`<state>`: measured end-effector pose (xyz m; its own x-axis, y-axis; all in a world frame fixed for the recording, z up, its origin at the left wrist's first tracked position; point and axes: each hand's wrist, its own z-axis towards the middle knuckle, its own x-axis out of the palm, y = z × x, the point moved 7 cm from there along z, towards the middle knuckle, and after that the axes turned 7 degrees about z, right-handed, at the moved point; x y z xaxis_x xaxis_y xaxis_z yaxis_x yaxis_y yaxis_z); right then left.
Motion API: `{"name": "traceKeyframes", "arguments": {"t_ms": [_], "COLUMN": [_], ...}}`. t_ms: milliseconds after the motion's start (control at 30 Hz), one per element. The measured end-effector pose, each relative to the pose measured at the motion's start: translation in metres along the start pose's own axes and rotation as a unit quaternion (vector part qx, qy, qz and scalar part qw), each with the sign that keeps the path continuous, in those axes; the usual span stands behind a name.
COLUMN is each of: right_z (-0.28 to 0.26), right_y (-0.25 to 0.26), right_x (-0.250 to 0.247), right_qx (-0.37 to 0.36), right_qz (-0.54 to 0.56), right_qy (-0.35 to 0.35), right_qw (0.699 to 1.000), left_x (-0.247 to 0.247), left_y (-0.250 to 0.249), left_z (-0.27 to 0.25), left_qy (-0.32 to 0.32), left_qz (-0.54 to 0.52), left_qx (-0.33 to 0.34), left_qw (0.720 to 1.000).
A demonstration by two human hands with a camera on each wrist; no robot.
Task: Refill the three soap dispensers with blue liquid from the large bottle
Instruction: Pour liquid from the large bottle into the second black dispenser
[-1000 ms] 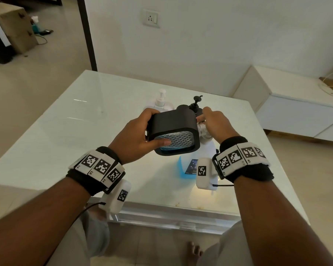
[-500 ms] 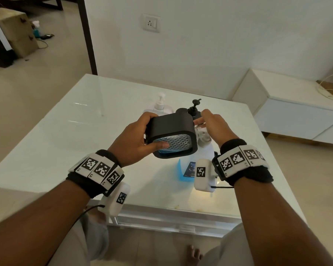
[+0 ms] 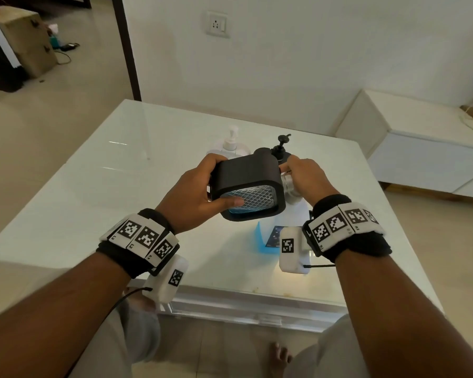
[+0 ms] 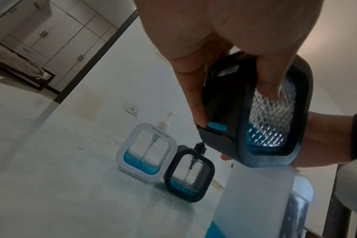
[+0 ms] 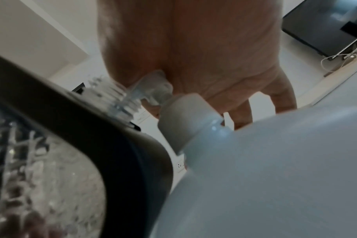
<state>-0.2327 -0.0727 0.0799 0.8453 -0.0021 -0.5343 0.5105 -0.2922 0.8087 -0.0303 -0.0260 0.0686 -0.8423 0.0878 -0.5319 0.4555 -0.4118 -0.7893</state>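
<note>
Three dispensers are showing, and you are holding one of them. Your left hand (image 3: 194, 197) is gripping a black dispenser (image 3: 250, 186) tipped on its side above the centre of the frame, thumb lying across its patterned clear window and fingers (image 4: 194, 90) curling round the far wall. Its pump is off, and the bare threaded neck is pointing toward the right of the frame, straight at the pump head of the large bottle (image 3: 292, 214). That is the relation your next move is turning on: the dispenser's long axis is lying roughly level, neck just beside the nozzle, and your right hand (image 3: 305, 175) is sitting on the bottle's pump (image 5: 153, 88), so it is the nearer hand for pressing. Its fingers are wrapping over the pump top; in the right wrist view you cannot tell how tightly they are closing.

Blue liquid is only filling the low end of the held dispenser, so I judge this refill to be barely begun. The large bottle is standing on the tabletop (image 3: 79, 203) directly beneath both hands, blue showing at its base.

Counting the rest: one white dispenser (image 4: 147, 151) and one more black dispenser (image 4: 190, 173) are standing upright, nearly touching, toward the upper middle of the head view, each with its pump on and a shallow blue layer inside.
</note>
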Motion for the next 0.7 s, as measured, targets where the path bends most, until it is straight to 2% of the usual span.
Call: {"name": "traceKeyframes", "arguments": {"t_ms": [333,700], "right_z": [-0.004,-0.013], "right_y": [0.004,0.001], "right_x": [-0.008,-0.024], "right_qx": [-0.007,0.046], "right_qz": [0.041,0.119], "right_qy": [0.01,0.039], "right_qw": [0.999,0.991], "left_x": [0.001,0.003], "left_y": [-0.005,-0.007], "left_z": [0.001,0.001], "left_qy": [0.001,0.006], "left_qz": [-0.008,-0.01], "left_qx": [0.002,0.004], "left_qw": [1.0,1.0]}}
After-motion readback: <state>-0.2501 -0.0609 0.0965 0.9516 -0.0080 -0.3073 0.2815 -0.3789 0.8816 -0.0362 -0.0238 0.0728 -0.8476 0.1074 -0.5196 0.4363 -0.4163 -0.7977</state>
